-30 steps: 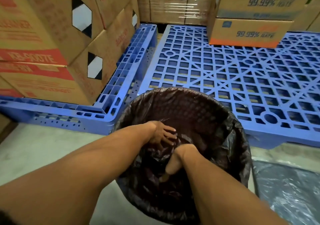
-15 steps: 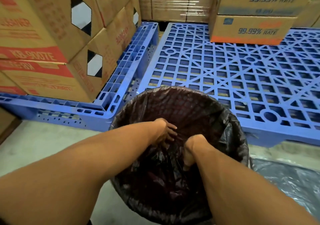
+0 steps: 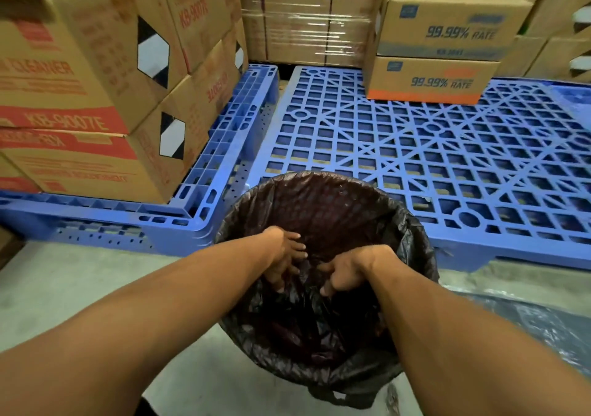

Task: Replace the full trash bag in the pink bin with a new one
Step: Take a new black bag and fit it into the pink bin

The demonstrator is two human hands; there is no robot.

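A black trash bag [image 3: 323, 211] lines the round bin on the floor, its edge folded over the rim. The bin's lattice wall shows through the far side of the plastic, and its pink body is hidden. Both my arms reach down into the bag. My left hand [image 3: 285, 255] has spread fingers touching the plastic near the middle. My right hand [image 3: 347, 271] is beside it, its bent fingers pressing into the crumpled plastic. Loose folds of the bag lie at the bottom.
Two blue plastic pallets [image 3: 415, 147] lie just behind the bin. Stacked cardboard boxes [image 3: 96, 102] stand on the left one and more boxes [image 3: 441, 51] at the back right. A dark plastic bag [image 3: 543, 326] lies on the concrete floor to the right.
Both hands have come up from deep in the bag to about mid-height. The right hand, buried before, now shows its fingers. The view has tilted up slightly.
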